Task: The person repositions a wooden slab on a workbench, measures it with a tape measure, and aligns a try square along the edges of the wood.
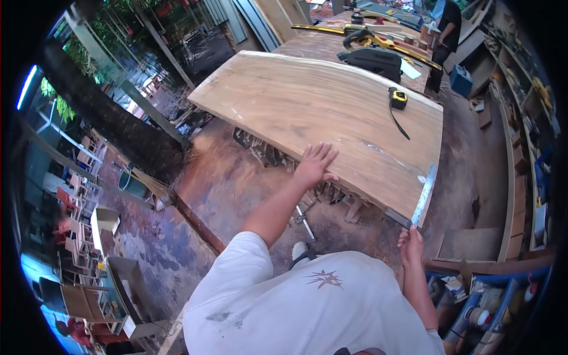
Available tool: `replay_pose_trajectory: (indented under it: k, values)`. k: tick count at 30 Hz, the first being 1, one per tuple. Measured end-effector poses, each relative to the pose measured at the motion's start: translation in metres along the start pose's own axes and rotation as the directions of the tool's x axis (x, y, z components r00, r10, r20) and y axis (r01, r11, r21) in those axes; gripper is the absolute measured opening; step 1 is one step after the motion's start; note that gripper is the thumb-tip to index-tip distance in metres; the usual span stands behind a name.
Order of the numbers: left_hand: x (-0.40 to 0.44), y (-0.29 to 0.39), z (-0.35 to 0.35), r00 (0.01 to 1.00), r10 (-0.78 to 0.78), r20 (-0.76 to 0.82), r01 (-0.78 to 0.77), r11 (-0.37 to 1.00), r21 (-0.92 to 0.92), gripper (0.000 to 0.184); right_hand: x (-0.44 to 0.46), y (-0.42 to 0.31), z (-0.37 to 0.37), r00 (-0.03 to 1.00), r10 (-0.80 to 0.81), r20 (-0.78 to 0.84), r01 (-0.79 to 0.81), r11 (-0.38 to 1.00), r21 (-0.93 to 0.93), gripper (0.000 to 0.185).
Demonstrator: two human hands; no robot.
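Note:
A wide wooden slab (pixel 296 100) lies flat in front of me. My left hand (pixel 316 165) rests on its near edge, fingers spread on the surface. At the slab's near right corner, my right hand (pixel 410 241) is closed on the end of a metal square (pixel 423 195). The square's blade lies on the slab along the right end, and its darker stock is against the near edge. A black and yellow tape measure (pixel 398 99) sits on the slab towards the far right, its dark strap trailing on the wood.
Behind the slab, a workbench (pixel 313 44) bears a circular saw (pixel 371 62) and yellow levels. A person (pixel 448 32) stands at the far right. Shelving runs down the right side, with a blue tray of supplies (pixel 503 296) near me. A tree trunk (pixel 112 112) leans at left.

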State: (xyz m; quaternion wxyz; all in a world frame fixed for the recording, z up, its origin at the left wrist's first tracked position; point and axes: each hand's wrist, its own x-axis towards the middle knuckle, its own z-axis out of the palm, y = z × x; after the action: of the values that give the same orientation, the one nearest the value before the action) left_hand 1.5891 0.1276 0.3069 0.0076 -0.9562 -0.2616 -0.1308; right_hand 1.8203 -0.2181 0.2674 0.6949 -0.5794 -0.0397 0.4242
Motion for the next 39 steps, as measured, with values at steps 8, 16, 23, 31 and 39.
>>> replay_pose_trajectory:
  k: [8, 16, 23, 31, 39]
  values:
    - [0.006, 0.01, 0.001, 0.984, -0.112, 0.142, 0.111, 0.994, 0.015, 0.091, -0.007, 0.001, 0.008, 0.999, 0.013, -0.037, -0.012, 0.999, 0.036, 0.033]
    - [0.027, 0.06, -0.022, 0.966, 0.019, 0.257, -0.003, 0.998, -0.062, 0.094, -0.012, -0.006, 0.015, 0.998, 0.007, -0.065, -0.005, 0.999, 0.037, 0.034]
    - [0.063, 0.179, -0.004, 0.729, 0.676, 0.103, -0.547, 0.667, -0.505, 0.091, -0.014, -0.006, 0.015, 0.999, 0.034, -0.042, -0.032, 0.998, 0.051, 0.033]
    - [0.083, 0.191, 0.006, 0.614, 0.784, 0.089, -0.68, 0.583, -0.445, 0.084, -0.012, -0.004, 0.012, 1.0, 0.026, -0.014, -0.025, 0.998, 0.056, 0.033]
    - [0.081, 0.196, 0.006, 0.653, 0.753, 0.08, -0.652, 0.612, -0.447, 0.079, -0.012, -0.002, 0.007, 1.0, 0.005, 0.0, -0.005, 0.998, 0.063, 0.035]
